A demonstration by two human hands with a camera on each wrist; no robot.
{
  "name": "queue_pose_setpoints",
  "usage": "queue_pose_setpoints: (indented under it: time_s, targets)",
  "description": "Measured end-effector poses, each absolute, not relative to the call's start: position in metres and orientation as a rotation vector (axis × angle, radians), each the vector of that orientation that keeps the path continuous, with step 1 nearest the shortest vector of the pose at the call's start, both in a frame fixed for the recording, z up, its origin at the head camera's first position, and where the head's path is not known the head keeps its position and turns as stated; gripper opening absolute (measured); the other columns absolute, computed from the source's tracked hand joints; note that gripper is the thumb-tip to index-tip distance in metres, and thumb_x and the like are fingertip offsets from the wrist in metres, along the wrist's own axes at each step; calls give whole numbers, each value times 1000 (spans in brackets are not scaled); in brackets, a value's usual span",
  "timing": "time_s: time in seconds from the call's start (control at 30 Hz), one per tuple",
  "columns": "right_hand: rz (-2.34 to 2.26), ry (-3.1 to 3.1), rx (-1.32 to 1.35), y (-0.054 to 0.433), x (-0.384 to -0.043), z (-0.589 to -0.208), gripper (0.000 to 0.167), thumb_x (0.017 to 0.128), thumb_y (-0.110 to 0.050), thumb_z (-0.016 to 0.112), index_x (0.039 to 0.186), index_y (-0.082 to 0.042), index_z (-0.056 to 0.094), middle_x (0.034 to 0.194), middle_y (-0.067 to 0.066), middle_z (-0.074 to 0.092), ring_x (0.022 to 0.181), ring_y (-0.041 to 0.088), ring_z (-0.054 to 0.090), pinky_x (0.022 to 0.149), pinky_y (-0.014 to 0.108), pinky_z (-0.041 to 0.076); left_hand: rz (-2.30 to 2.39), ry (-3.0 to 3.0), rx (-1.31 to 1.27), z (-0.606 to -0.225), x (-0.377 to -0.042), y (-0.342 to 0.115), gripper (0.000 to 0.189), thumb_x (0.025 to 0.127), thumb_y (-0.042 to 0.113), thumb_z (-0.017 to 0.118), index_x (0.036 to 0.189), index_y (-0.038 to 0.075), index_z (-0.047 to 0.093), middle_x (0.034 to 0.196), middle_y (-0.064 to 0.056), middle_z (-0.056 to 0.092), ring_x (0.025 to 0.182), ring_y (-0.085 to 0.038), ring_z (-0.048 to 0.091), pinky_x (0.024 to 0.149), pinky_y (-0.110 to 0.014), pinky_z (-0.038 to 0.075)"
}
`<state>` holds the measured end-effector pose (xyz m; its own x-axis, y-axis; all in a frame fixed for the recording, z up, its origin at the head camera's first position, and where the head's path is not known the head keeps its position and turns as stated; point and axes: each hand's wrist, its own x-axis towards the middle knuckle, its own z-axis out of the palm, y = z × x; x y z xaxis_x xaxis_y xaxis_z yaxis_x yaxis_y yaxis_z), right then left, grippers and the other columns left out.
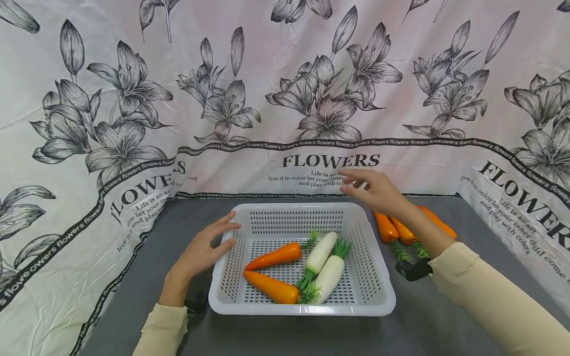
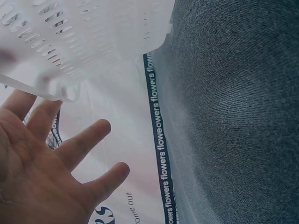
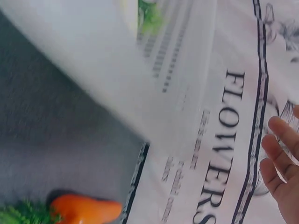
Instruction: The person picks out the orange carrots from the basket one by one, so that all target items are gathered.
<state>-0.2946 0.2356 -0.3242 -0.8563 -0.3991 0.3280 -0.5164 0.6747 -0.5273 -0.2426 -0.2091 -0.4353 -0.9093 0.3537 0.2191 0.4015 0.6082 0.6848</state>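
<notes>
On the grey worktop (image 1: pixel 289 336), in front of a hanging cloth (image 1: pixel 231 170) printed with lilies and the word "FLOWERS", sits a white perforated plastic basket (image 1: pixel 303 310). Inside I can see four vegetables. To the left lie two orange carrots, the far carrot (image 1: pixel 273 256) and the near carrot (image 1: pixel 270 287), their tips close together at the left and their feathery green tops towards the right. Beside them, to the right, are two white radishes: one radish (image 1: pixel 322 251) has its leaves pointing near, and the other radish (image 1: pixel 329 279) has its leaves at the far end.

At the basket's left side the left hand (image 1: pixel 199 252) has its fingers spread wide and nearly straight, with some fingertips at the rim; it grips nothing. The right hand (image 1: pixel 374 190) hangs in the air above the basket's far right corner, its fingers relaxed and slightly bent, apart from one another in the right wrist view, with nothing in them.

Outside the basket, to the right on the worktop, three more carrots (image 1: pixel 386 228) lie near one another, partly hidden behind the right forearm, with green tops showing at their near ends. Both arms wear cream sleeves (image 1: pixel 498 301), and a dark strap (image 1: pixel 414 269) shows beside the right wrist.
</notes>
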Motion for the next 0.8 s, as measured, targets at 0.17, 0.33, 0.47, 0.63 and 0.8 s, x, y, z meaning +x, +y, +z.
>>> queue_pose_setpoints:
  time_s: [0.17,0.33,0.47,0.63,0.8]
  targets:
    - [968,-2691,831,217,-295,-326,46,99,-21,67,144,-12,59,128,19,70,99,30,67,75,37,54,-1201,-2762,-646,-435,-242,-209,43,100,34,63,141,23,61,168,2,32,153,-39,31,116,-73,26]
    - [977,-2693,918,200,-294,-329,47,98,-20,68,143,-13,60,125,16,71,97,26,68,76,35,55,-1207,-2757,-650,-434,-242,-209,43,99,34,63,141,24,61,167,2,33,152,-39,32,116,-73,27]
    - [1020,-2692,999,189,-294,-331,46,98,-20,69,143,-13,60,122,13,73,96,23,68,77,35,56,-1204,-2759,-643,-434,-242,-209,43,99,34,63,141,24,61,167,2,33,152,-39,32,116,-73,27]
    - [1069,-2701,1098,175,-293,-338,44,97,-20,69,140,-12,62,121,10,74,99,21,68,84,39,56,-1211,-2758,-632,-434,-242,-209,43,99,34,63,141,24,61,167,2,33,152,-40,32,115,-73,27]
    - [1090,-2713,1211,162,-293,-349,42,97,-19,70,137,-8,64,125,13,73,102,24,69,82,40,58,-1214,-2760,-626,-434,-241,-208,42,99,34,63,140,25,62,167,3,32,152,-40,32,115,-73,27]
